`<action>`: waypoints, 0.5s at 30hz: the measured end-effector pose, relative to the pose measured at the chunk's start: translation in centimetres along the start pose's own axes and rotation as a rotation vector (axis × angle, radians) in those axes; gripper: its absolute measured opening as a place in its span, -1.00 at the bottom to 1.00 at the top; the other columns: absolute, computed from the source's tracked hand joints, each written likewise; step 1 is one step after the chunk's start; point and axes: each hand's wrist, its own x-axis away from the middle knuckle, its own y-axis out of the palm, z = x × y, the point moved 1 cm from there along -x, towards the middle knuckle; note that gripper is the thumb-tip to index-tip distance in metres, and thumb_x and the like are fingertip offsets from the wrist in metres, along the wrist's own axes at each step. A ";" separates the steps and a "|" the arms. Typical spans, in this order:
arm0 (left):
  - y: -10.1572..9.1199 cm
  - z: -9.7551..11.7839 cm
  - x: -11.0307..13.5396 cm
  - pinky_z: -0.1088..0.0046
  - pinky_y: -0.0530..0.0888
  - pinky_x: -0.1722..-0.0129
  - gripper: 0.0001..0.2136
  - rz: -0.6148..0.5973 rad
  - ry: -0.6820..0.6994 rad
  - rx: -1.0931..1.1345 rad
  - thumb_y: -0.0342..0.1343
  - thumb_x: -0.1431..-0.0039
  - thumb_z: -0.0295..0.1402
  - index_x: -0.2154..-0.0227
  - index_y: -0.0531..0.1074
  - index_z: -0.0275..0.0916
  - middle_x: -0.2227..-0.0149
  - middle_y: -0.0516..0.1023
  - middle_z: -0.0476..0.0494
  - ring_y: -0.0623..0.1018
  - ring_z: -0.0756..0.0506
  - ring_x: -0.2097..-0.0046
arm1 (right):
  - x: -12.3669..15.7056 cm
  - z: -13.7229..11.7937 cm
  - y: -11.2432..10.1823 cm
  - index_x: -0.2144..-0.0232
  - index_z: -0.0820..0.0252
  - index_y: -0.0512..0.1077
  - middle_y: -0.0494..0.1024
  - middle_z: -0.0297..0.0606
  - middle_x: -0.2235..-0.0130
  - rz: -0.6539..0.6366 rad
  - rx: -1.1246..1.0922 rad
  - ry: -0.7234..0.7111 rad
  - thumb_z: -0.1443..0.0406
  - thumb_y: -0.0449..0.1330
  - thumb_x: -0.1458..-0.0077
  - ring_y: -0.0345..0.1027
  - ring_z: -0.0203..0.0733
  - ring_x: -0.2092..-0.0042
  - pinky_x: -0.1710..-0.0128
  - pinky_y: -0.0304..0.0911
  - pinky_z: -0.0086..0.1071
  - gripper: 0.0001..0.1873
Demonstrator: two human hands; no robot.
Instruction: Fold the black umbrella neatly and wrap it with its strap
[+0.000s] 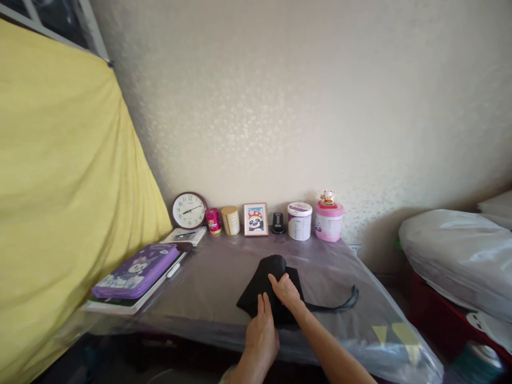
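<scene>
A black piece of fabric [256, 282], partly folded over with a rounded upper end, lies near the front of the table. From its right side a narrow black strap [336, 308] trails off and curls up at the tip. My left hand [262, 328] rests at the fabric's near side, its fingers stretched forward onto the cloth. Pressed against the upper middle of the cloth is my right hand [286, 289], thumb apart from the fingers. What kind of cloth article this is, I cannot tell.
Plastic film covers the table [200, 290]. Along the wall stand a clock [189, 210], a picture frame [256, 219], a black stapler-like object [278, 223] and several containers, including a white tub [300, 221]. A purple case [138, 271] lies on books at left. Bagged bedding [456, 256] sits right.
</scene>
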 end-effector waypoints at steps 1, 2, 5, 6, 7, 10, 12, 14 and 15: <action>0.0 0.3 0.0 0.35 0.47 0.17 -0.28 -0.007 -0.008 -0.018 -0.06 0.06 -0.67 -0.23 -0.14 -0.49 -0.27 -0.11 -0.51 0.51 -0.24 0.07 | -0.1 -0.2 0.2 0.14 0.44 0.26 0.45 0.27 0.13 -0.003 0.034 0.034 0.07 0.06 -0.08 0.36 0.18 0.05 0.09 0.23 -0.12 -0.50; -0.1 0.5 0.0 0.34 0.48 0.19 -0.27 -0.012 -0.014 -0.036 -0.06 0.07 -0.68 -0.23 -0.13 -0.48 -0.26 -0.11 -0.52 0.53 -0.24 0.09 | -0.1 -0.4 0.4 0.12 0.46 0.24 0.44 0.29 0.11 -0.009 0.070 0.068 0.04 0.06 -0.07 0.35 0.19 0.03 0.08 0.22 -0.12 -0.45; -0.1 1.2 0.0 0.33 0.50 0.23 -0.26 -0.012 -0.028 -0.081 -0.07 0.09 -0.72 -0.23 -0.11 -0.44 -0.25 -0.09 -0.54 0.55 -0.24 0.13 | -0.2 -0.9 0.4 0.08 0.46 0.18 0.43 0.26 0.08 -0.034 0.123 0.142 0.01 0.09 -0.01 0.34 0.16 0.01 0.06 0.21 -0.17 -0.37; -0.1 1.4 0.0 0.33 0.50 0.24 -0.26 -0.011 -0.033 -0.089 -0.07 0.09 -0.73 -0.22 -0.11 -0.44 -0.25 -0.08 -0.55 0.55 -0.24 0.13 | -0.2 -1.0 0.3 0.07 0.45 0.17 0.44 0.23 0.08 -0.039 0.126 0.154 0.02 0.10 0.01 0.34 0.15 0.01 0.07 0.21 -0.18 -0.37; -0.1 1.5 0.0 0.33 0.51 0.24 -0.26 -0.010 -0.036 -0.092 -0.07 0.10 -0.73 -0.22 -0.10 -0.44 -0.25 -0.07 -0.55 0.55 -0.24 0.13 | -0.1 -1.1 0.2 0.07 0.43 0.17 0.45 0.22 0.09 -0.041 0.120 0.161 0.04 0.11 0.02 0.35 0.14 0.01 0.07 0.21 -0.19 -0.39; -0.1 1.8 0.0 0.33 0.51 0.25 -0.27 -0.008 -0.043 -0.086 -0.07 0.09 -0.73 -0.22 -0.09 -0.44 -0.25 -0.06 -0.56 0.55 -0.25 0.13 | 0.0 -1.3 0.0 0.08 0.42 0.17 0.47 0.19 0.12 -0.036 0.104 0.169 0.12 0.09 0.02 0.36 0.12 0.03 0.08 0.21 -0.20 -0.45; -0.1 2.0 0.0 0.33 0.50 0.23 -0.27 -0.008 -0.042 -0.076 -0.07 0.09 -0.73 -0.22 -0.10 -0.46 -0.25 -0.06 -0.55 0.54 -0.25 0.11 | 0.0 -1.2 -0.1 0.09 0.44 0.17 0.47 0.20 0.13 -0.030 0.084 0.174 0.15 0.08 0.03 0.37 0.12 0.03 0.09 0.22 -0.20 -0.48; -0.1 2.1 0.1 0.32 0.49 0.20 -0.26 -0.009 -0.037 -0.061 -0.06 0.10 -0.72 -0.22 -0.11 -0.47 -0.25 -0.06 -0.55 0.53 -0.25 0.09 | -0.1 -1.0 -0.1 0.09 0.46 0.17 0.46 0.22 0.12 -0.023 0.056 0.178 0.17 0.07 0.03 0.36 0.13 0.03 0.10 0.22 -0.20 -0.48; 0.0 2.1 0.2 0.32 0.48 0.18 -0.26 -0.009 -0.034 -0.053 -0.06 0.10 -0.71 -0.22 -0.11 -0.48 -0.25 -0.06 -0.55 0.52 -0.25 0.08 | -0.1 -0.9 -0.1 0.09 0.46 0.17 0.45 0.23 0.11 -0.021 0.042 0.179 0.18 0.07 0.04 0.36 0.14 0.03 0.10 0.22 -0.20 -0.48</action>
